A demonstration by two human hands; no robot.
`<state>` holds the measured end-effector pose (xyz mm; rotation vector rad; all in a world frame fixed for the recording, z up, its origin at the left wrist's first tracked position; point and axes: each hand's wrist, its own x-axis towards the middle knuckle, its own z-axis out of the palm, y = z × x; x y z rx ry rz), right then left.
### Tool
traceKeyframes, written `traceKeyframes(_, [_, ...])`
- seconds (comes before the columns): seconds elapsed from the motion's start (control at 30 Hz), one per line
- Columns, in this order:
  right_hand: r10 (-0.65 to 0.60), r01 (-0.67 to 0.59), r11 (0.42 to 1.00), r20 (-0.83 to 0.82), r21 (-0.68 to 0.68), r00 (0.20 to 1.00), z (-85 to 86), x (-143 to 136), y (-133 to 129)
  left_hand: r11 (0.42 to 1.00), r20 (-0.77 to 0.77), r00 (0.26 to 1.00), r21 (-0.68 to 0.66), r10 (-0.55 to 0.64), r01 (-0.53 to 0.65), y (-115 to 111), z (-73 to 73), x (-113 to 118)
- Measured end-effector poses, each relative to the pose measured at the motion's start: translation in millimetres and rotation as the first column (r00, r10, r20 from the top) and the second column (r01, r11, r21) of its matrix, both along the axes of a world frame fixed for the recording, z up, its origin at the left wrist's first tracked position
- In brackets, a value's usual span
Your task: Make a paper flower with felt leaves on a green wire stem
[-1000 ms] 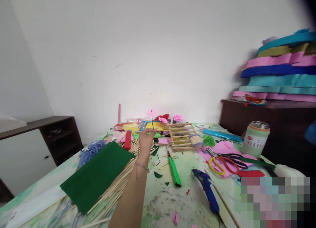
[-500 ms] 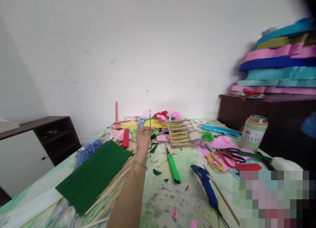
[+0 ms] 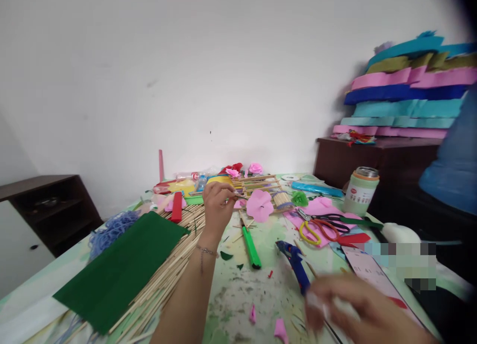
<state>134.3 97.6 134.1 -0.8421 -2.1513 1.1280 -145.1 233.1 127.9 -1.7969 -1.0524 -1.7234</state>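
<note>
In the middle of the table, my left hand [image 3: 220,205] is closed in a pinch on the thin dark stem of a pink paper flower [image 3: 260,206]. The flower's round petals face me, to the right of my fingertips. My right hand [image 3: 346,309] is at lower right, smeared by motion, by the handle end of a blue glue gun [image 3: 297,265]. Whether its fingers touch the glue gun cannot be made out. A green utility knife [image 3: 251,245] lies between the two hands. Left of my left forearm are a dark green sheet [image 3: 126,269] and thin wooden sticks [image 3: 175,264].
Scissors [image 3: 311,232] rest on pink paper [image 3: 316,210] at right, before a green jar [image 3: 360,191]. Behind the flower are a stick frame [image 3: 261,181] and more flowers [image 3: 255,168]. Blue yarn [image 3: 114,229] lies at left. Crepe paper [image 3: 402,93] is stacked on a dark cabinet [image 3: 376,157].
My left hand has turned the stem from upright to sideways, and the pink flower now shows face on. My right hand has come into view beside the glue gun. The view has shifted rightward.
</note>
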Motion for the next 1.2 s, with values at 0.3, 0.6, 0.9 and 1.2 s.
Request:
traceKeyframes(0.3, [-0.141, 0.128, 0.99, -0.308, -0.064, 0.941, 39.8, -44, 86, 0.994, -0.152, 0.982, -0.039, -0.11, 0.106, -6, 1.9, 11])
traceKeyframes(0.6, [-0.22, 0.322, 0.936, -0.478, 0.142, 0.85, 38.8, -44, 68, 0.991, -0.175, 0.976, -0.074, -0.127, 0.115, -3, 5.5, 0])
traceKeyframes(0.9, [-0.161, 0.147, 0.987, -0.368, -0.068, 0.916, 49.6, -47, 69, 0.983, -0.229, 0.957, -0.079, -0.178, 0.164, -10, 12.6, 0])
traceKeyframes(1.2, [-0.023, -0.024, 0.993, -0.385, -0.119, 0.923, 44.4, -45, 65, 0.97, -0.291, 0.93, -0.151, -0.226, 0.189, -9, 11.1, 9])
